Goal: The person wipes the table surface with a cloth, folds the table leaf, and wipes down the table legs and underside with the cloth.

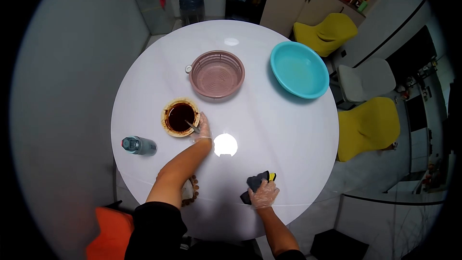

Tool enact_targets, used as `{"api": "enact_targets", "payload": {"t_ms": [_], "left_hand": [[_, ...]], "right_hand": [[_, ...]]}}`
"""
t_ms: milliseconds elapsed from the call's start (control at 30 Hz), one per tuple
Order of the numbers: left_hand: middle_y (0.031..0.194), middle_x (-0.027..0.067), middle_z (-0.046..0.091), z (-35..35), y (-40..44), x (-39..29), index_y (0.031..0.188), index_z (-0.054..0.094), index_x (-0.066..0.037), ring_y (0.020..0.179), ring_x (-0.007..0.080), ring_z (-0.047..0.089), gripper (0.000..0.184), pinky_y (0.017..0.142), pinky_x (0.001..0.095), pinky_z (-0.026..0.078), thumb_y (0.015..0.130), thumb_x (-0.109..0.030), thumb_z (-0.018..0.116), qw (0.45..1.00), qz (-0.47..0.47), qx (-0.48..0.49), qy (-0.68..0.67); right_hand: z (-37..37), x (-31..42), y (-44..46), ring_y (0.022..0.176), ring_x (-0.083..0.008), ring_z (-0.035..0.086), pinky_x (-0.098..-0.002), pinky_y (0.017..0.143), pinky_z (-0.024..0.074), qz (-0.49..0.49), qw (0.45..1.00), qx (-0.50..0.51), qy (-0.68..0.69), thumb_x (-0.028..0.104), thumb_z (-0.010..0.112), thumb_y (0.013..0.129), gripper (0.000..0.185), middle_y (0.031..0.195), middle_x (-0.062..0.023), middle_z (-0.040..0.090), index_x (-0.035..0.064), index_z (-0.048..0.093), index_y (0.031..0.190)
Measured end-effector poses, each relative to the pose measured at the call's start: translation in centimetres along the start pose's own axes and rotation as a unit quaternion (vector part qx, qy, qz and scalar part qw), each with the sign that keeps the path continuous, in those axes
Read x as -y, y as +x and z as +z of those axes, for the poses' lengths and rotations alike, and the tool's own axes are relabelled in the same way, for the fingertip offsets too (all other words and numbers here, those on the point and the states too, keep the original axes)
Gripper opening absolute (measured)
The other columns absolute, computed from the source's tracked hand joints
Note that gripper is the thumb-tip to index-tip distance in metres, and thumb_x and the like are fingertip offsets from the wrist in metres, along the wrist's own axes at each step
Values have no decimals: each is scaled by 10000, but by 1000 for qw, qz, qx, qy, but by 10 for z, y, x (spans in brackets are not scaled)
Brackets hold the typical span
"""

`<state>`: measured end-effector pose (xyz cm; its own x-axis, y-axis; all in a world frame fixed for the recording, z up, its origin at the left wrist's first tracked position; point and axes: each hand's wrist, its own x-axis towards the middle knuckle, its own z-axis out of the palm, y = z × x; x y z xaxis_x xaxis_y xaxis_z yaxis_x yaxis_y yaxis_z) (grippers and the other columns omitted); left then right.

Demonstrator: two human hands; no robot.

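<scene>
My left hand (204, 127), in a clear plastic glove, is curled against the right side of a cream bowl (167, 125) with dark sauce in it and brown smears round its rim. A grey utensil handle (193, 126) sticks out of the sauce beside my fingers; its other end is hidden in the liquid. At the lower right, my gloved right hand (264, 195) presses a bunched dark grey cloth (257, 181) with a yellow edge onto the white table (284, 139), its fingers closed over the fabric. Partly beneath my left forearm lies a pale mat with brown round pieces (194, 190) along its edge.
A pink basket (217, 79) stands beyond the bowl, a turquoise basin (299, 70) at the back right. To the left lies a grey-blue bottle (140, 145). Yellow chairs (369, 127) and a grey chair (368, 79) flank the right side; an orange chair (109, 233) is at lower left.
</scene>
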<state>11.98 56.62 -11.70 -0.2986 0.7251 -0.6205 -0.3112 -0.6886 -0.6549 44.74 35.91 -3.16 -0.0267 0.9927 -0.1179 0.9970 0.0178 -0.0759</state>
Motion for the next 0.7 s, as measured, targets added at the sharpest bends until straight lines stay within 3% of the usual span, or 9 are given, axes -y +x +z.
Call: {"api": "enact_targets", "payload": {"t_ms": [67, 233, 333, 367, 467, 500, 633, 700], "left_hand": [[1519, 163, 531, 19, 7, -13, 1499, 493, -58, 1415, 419, 458, 632, 1186, 674, 280, 1012, -453, 579, 998, -31, -14, -51], [1503, 163, 536, 62, -22, -7, 1486, 539, -90, 1424, 433, 441, 641, 1196, 695, 246, 902, -250, 751, 986, -15, -51, -158], [1501, 153, 537, 83, -39, 5, 1481, 540, -70, 1436, 425, 427, 693, 1202, 698, 238, 869, -282, 785, 985, 20, -55, -164], [1516, 145, 524, 89, -32, -6, 1473, 540, -41, 1457, 413, 402, 786, 1207, 700, 228, 806, -315, 853, 981, -21, -70, -179], [1527, 149, 508, 90, -30, -3, 1468, 535, -16, 1472, 404, 382, 874, 1209, 706, 222, 744, -331, 909, 967, -7, -80, -242], [1548, 150, 490, 89, -30, 1, 1516, 476, -27, 1485, 397, 369, 979, 1216, 707, 201, 707, -330, 939, 968, -7, -67, -244], [1624, 122, 410, 75, -5, -21, 1601, 319, -42, 1512, 383, 339, 1139, 1234, 693, 141, 690, -299, 953, 965, -12, -63, -253], [1612, 136, 429, 77, -36, 19, 1609, 303, -47, 1500, 383, 368, 1056, 1231, 692, 143, 774, -331, 884, 959, 36, -28, -280]], "right_hand": [[2, 0, -1, 1096, -304, 550, -486, 923, 378, -3, 1000, -6, -7, 508, 861, 704, 713, 1104, -141, 569, 75, 584, 1199], [1, -4, 2, 1117, -313, 548, -503, 953, 378, 1, 1000, 11, -9, 526, 850, 711, 717, 1095, -146, 576, 74, 583, 1199], [4, -6, 3, 1115, -315, 550, -507, 956, 380, -5, 1000, 2, -1, 519, 850, 707, 714, 1094, -147, 579, 72, 585, 1196], [3, -6, 3, 1115, -316, 550, -508, 955, 381, -6, 1000, 2, 1, 517, 850, 705, 712, 1094, -148, 580, 71, 586, 1194], [11, -17, 7, 1115, -320, 552, -511, 956, 382, -11, 1000, -8, 7, 509, 851, 700, 705, 1094, -150, 583, 70, 592, 1186], [13, -21, 9, 1115, -321, 553, -512, 957, 382, -11, 1000, -13, 9, 507, 851, 698, 702, 1094, -151, 583, 69, 594, 1183], [39, -38, 16, 1106, -325, 555, -516, 958, 382, -16, 999, -28, 7, 503, 859, 685, 706, 1090, -154, 582, 71, 595, 1177], [26, -31, 14, 1089, -325, 556, -517, 957, 381, -18, 999, -31, 5, 498, 865, 678, 709, 1088, -155, 582, 72, 594, 1176]]}}
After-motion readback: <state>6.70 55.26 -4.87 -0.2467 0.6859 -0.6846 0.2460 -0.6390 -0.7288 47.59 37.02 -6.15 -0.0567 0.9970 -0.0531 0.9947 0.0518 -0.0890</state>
